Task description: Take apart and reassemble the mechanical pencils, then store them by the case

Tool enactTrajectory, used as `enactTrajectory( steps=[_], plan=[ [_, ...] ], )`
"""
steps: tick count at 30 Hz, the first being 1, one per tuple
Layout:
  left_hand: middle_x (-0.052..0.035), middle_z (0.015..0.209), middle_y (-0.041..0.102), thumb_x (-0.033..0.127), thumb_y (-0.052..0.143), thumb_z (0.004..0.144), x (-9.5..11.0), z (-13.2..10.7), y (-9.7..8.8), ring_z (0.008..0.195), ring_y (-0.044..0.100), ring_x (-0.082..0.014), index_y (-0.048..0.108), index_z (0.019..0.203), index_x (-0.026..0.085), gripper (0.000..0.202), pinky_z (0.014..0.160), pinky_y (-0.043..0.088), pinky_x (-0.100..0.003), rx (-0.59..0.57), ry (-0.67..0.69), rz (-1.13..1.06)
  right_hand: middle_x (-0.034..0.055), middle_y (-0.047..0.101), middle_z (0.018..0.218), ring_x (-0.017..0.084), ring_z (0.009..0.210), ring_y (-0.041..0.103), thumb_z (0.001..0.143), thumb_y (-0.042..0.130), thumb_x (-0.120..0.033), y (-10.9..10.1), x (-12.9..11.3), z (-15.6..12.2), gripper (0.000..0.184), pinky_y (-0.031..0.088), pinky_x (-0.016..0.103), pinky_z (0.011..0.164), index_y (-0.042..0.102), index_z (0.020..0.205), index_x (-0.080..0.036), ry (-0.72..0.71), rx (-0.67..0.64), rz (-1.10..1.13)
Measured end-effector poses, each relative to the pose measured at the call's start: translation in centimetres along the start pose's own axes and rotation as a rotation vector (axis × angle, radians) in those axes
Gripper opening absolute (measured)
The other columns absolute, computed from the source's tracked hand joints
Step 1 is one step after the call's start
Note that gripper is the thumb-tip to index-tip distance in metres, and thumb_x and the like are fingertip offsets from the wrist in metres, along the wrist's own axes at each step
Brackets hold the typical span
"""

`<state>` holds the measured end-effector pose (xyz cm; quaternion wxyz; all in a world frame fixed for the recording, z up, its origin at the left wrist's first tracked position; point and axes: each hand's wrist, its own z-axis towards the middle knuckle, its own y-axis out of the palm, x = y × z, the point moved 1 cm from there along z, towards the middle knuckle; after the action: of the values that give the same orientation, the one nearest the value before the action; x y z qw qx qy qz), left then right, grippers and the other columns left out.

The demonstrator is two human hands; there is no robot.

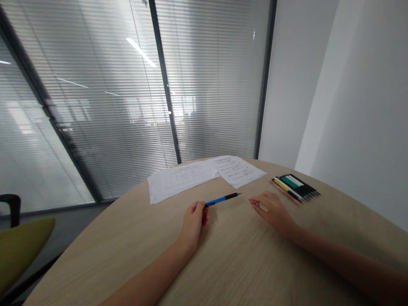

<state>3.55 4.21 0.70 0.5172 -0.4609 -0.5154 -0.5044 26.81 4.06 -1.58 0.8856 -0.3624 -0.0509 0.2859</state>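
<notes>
My left hand (195, 216) is closed around the rear end of a slim blue pen (219, 200). Its black grip and thin pointed tip aim to the right, slightly raised over the table. Just right of that tip is my right hand (270, 210), its thumb and fingertips pinched together. Whether something small sits between those fingers I cannot make out. Beyond the right hand lies a row of several pens (295, 187), mostly black, with white, yellow and pink ones at the left side and a green-and-white part across the black ones.
Printed paper sheets (183, 178) lie toward the far edge of the round wooden table (127, 255), with another printed sheet (239, 170) overlapping at their right. A green chair (25, 242) stands at the left. Behind are a glass partition with blinds (216, 85) and a white wall (360, 119).
</notes>
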Motion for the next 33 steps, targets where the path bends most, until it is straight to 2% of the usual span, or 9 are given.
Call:
enactTrajectory(
  steps=[11,17,24,29,33],
  plan=[
    [0.004,0.039,0.044,0.038,0.043,0.066,0.04,-0.15,0.01,0.034,0.038,-0.0076,0.046,0.052,0.015,0.026,0.036,0.029,-0.019,-0.01,0.025,0.039,0.0024,0.062,0.07,0.017,0.072,0.054,0.074,0.048,-0.017,0.7,-0.26,-0.17,0.016,0.037,0.033,0.071,0.059,0.085,-0.019,-0.039,-0.183,-0.116],
    [0.0035,0.04,0.044,0.038,0.043,0.066,0.05,-0.14,-0.05,0.035,0.038,-0.008,0.046,0.052,0.015,0.027,0.036,0.029,-0.019,-0.04,0.051,0.066,0.0043,0.062,0.075,0.019,0.075,0.055,0.075,0.047,-0.018,0.71,-0.34,-0.13,0.016,0.037,0.035,0.072,0.057,0.086,-0.018,-0.008,-0.15,-0.152],
    [0.0036,0.04,0.044,0.039,0.043,0.067,-0.05,-0.06,-0.08,0.035,0.038,-0.0085,0.047,0.052,0.016,0.028,0.036,0.03,-0.02,-0.037,0.051,0.083,0.0077,0.06,0.084,0.019,0.08,0.053,0.079,0.034,-0.013,0.06,-0.73,0.18,0.024,0.038,0.034,0.073,0.053,0.095,-0.014,0.087,-0.021,-0.117],
    [0.0041,0.039,0.044,0.039,0.043,0.067,-0.2,-0.04,-0.08,0.035,0.038,-0.0084,0.046,0.051,0.016,0.028,0.037,0.029,-0.02,-0.058,0.062,0.107,0.0075,0.059,0.095,0.019,0.088,0.051,0.079,0.039,-0.016,-0.14,-1.0,0.11,0.029,0.038,0.035,0.077,0.048,0.106,-0.017,-0.038,-0.035,-0.073],
    [0.0041,0.038,0.044,0.038,0.043,0.068,-0.33,-0.05,-0.02,0.034,0.039,-0.0084,0.046,0.049,0.016,0.029,0.037,0.028,-0.02,-0.092,0.057,0.145,0.0058,0.06,0.092,0.019,0.088,0.051,0.08,0.041,-0.017,-0.15,-1.07,0.01,0.021,0.037,0.035,0.078,0.053,0.097,-0.02,-0.088,-0.057,-0.063]
  ],
)
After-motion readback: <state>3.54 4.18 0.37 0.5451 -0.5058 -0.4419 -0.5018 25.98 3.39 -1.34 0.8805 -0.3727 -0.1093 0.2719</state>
